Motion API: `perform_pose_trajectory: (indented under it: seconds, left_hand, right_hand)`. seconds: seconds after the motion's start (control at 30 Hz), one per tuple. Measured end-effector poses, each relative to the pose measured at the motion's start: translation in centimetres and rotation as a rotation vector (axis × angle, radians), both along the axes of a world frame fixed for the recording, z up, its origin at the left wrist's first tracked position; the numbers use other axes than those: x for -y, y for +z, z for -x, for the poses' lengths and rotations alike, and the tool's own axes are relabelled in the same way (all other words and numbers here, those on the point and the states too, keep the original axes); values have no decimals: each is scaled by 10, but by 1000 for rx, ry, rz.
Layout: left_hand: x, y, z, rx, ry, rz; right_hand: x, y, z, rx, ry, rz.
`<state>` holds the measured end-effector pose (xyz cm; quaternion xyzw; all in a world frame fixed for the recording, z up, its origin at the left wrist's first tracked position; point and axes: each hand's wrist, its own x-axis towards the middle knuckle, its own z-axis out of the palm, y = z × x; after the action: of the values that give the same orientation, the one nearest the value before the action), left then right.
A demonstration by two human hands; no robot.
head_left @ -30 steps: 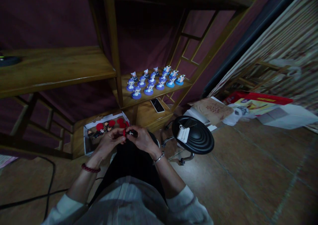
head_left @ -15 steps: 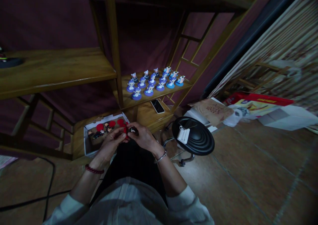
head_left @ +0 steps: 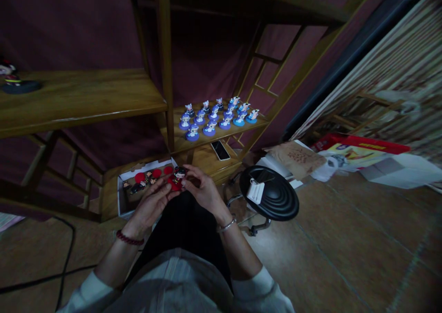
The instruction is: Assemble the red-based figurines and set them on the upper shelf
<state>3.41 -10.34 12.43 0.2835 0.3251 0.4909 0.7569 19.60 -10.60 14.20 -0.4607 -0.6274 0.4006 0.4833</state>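
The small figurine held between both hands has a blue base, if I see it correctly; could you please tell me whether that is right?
Not quite: the base is red, as the head view shows. The small figurine is indeed held between the left hand and the right hand.

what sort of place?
Possibly a shop or home display corner: figurines stand in rows on a wooden shelf, a box holds more, and a stool stands nearby.
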Motion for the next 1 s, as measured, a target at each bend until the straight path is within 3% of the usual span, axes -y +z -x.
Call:
perform_pose_trajectory:
  seconds: [0.57, 1.0]
  left_hand:
    - [4, 10, 6, 12, -47, -65]
    - [5, 7, 6, -2, -23, -48]
  right_hand:
    - [-2, 1, 11, -241, -16, 127]
    - [-1, 7, 17, -144, -11, 82]
